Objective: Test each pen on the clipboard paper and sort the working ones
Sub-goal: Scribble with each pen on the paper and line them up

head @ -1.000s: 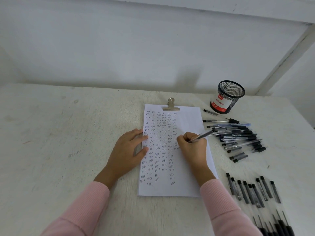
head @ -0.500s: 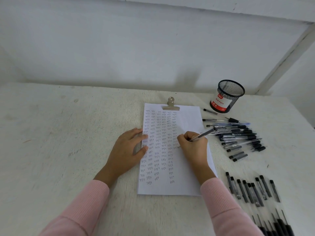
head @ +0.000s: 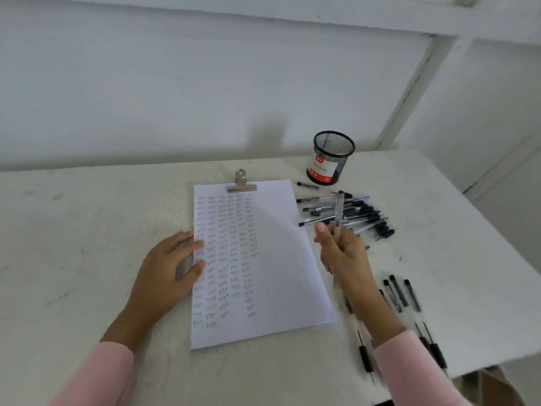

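Nearest the camera, two pink sleeves, the left sleeve (head: 96,376) and the right sleeve (head: 409,367), come in from the bottom edge over the pale worktop (head: 73,230). By the right sleeve lies a loose row of black pens (head: 405,294), spread along the worktop's near right part. They are smeared by blur, so their number is hard to tell.

A little farther in, the left hand (head: 167,273) lies flat with straight fingers. Its fingertips rest on the left edge of the paper (head: 281,259) and hold nothing. The right hand (head: 342,256) is off the sheet, just beside its right edge and raised above the worktop. Its grip is closed round a clear-barrelled pen (head: 339,212), fingers curled about the lower barrel. The pen stands nearly upright with its dark end uppermost, its tip apart from the paper.

The paper carries columns of small written marks down its left half, while its right half is bare. A metal clip (head: 241,183) pins its far edge.

Beyond the right hand, a pile of pens (head: 369,218) lies fanned out to the right of the sheet. One single pen (head: 307,185) lies apart, near a black mesh cup (head: 332,156) with a red and white label. The cup stands upright at the worktop's far side, in front of a white wall (head: 175,83).
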